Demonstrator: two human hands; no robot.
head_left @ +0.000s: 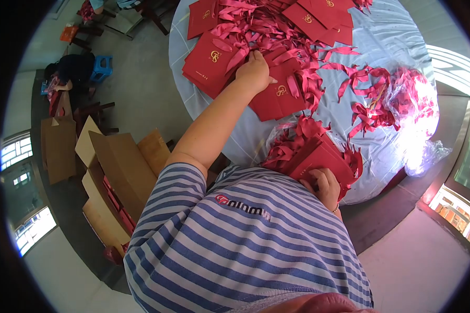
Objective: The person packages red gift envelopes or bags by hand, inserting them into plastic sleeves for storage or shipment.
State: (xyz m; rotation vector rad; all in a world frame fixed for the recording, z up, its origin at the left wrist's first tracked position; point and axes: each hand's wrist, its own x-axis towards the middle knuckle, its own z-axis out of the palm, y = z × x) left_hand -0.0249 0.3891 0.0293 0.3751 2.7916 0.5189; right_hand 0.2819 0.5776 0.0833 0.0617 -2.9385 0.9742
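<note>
My left hand [254,73] reaches over the red gift bags on the table, thumb apart from the fingers. Its fingertips lie among red ribbons, between a stack of bags [206,62] with a gold emblem and another red bag [281,94]. Whether those fingertips pinch a ribbon is hard to see. Close to my body, my right hand [324,189] curls around the near side of a bundle of red gift bags [318,159]. Ribbon handles [282,151] stick out from that bundle.
A pale cloth covers the round table [371,180]. Clear plastic [412,96] wraps more red ribbons at the right. More bags [318,21] lie at the far side. On the left stand an open cardboard box [122,167], a blue stool [102,68] and a bent-over person [75,73].
</note>
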